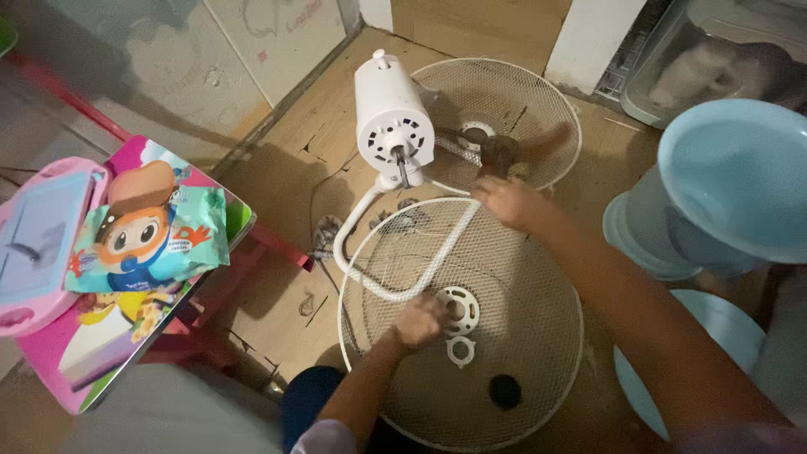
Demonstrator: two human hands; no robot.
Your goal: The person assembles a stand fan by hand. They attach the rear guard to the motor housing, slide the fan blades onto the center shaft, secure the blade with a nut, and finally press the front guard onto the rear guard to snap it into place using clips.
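Observation:
A white fan motor head [392, 126] lies on the cardboard floor with its shaft pointing at me. Behind it is a round wire grille [538, 101] holding a brown fan blade [504, 150]. My right hand [508, 200] reaches to the blade hub, fingers curled near it. A second wire grille [538, 353] lies in front of me over the white curved stand tube [395, 290]. My left hand [418, 321] rests on this grille beside its white centre ring [459, 309]. A white plastic nut [461, 351] and a black round cap [504, 391] lie on the mesh.
A pink low table [101, 370] at the left carries a cartoon-printed packet [151, 240] and a pink drawing board [38, 244]. Light blue plastic basins [740, 185] stack at the right. A clear storage box [714, 59] stands at the back right. A cable [324, 193] runs across the cardboard.

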